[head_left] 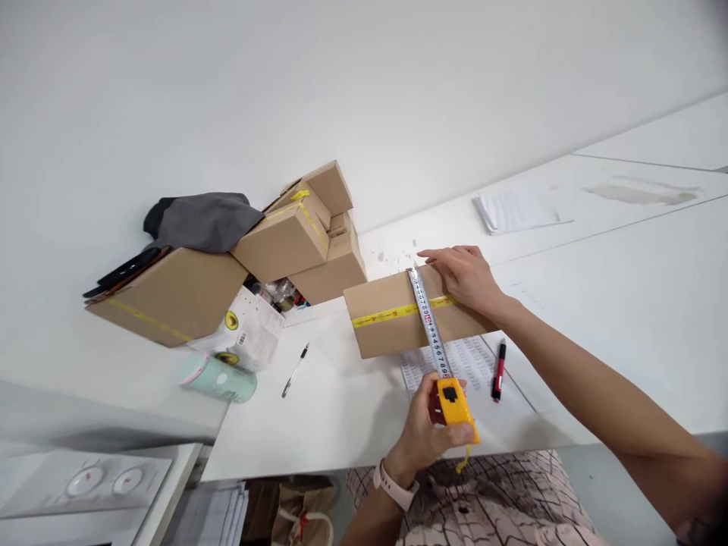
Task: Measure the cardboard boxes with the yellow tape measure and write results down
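Evidently, One Tape Measure Across One Carton

You have one tape measure (pixel 456 403), one carton (pixel 393 330) beneath its blade (pixel 433 334), and two pens on the worktop (pixel 335 428): a clear-and-black pen (pixel 296 370) and a red-and-black pen (pixel 499 371). The carton partly covers the printed paper (pixel 469 364). Your left hand (pixel 422 426) rises from below, fingers and thumb gripping the tape measure's case. Your right hand (pixel 469 277) comes from the right and lies on the carton's far edge, index finger extended near the blade's end; whether it grips, you cannot tell. Black digits, 5, 6, 7 and 8 among them, line the blade; print on the carton's yellow strip (pixel 384 315) is too small to read.
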The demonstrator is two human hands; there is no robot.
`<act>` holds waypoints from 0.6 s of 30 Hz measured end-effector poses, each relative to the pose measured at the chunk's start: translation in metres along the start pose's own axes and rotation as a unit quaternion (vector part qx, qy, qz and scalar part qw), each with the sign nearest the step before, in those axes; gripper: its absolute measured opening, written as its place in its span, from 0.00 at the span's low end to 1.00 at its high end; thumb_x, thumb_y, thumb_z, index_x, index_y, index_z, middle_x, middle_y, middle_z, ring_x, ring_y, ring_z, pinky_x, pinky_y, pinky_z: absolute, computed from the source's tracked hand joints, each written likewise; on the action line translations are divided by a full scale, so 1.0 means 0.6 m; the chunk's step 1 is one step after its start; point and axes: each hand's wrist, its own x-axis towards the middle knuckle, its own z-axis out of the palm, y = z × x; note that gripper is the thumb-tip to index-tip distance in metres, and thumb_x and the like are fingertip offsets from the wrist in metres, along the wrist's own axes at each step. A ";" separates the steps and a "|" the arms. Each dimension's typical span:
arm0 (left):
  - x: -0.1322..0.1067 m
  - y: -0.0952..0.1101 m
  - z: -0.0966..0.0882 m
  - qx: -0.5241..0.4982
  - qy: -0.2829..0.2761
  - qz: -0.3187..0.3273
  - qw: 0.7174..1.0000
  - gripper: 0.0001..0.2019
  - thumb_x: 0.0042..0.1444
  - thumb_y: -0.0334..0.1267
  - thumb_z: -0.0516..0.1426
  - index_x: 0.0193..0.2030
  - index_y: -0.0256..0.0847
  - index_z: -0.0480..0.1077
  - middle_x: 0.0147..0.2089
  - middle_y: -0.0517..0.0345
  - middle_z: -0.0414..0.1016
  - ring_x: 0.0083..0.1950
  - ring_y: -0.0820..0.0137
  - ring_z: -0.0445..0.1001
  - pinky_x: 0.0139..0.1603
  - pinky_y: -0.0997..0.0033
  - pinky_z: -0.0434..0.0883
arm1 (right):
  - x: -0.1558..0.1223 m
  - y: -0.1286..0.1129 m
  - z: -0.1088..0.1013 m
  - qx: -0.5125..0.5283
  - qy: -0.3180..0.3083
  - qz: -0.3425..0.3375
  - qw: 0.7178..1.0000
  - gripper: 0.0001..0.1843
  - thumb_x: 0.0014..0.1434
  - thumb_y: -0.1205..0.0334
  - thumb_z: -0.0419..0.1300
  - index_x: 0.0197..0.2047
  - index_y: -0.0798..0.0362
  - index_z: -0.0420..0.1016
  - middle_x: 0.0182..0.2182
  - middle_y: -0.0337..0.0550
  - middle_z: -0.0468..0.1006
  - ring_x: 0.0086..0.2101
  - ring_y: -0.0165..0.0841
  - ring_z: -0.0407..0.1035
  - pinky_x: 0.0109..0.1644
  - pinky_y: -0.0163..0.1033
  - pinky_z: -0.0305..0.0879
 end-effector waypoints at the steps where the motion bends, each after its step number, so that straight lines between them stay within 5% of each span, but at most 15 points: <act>1: 0.001 -0.006 0.001 -0.008 0.000 -0.001 1.000 0.40 0.37 0.51 0.75 0.55 0.43 0.65 0.60 0.45 0.72 0.43 0.66 0.76 0.42 0.67 0.76 | -0.001 0.002 0.000 -0.007 -0.003 -0.015 1.000 0.27 0.69 0.69 0.43 0.60 0.44 0.75 0.43 0.44 0.84 0.42 0.40 0.72 0.55 0.50 0.56; 18: 0.019 -0.017 -0.001 -0.032 0.001 -0.022 0.999 0.38 0.36 0.51 0.75 0.50 0.43 0.64 0.50 0.53 0.74 0.40 0.68 0.74 0.41 0.66 0.73 | -0.014 0.013 0.004 -0.127 -0.051 -0.114 0.984 0.30 0.68 0.69 0.48 0.66 0.31 0.71 0.54 0.43 0.80 0.45 0.44 0.64 0.49 0.51 0.54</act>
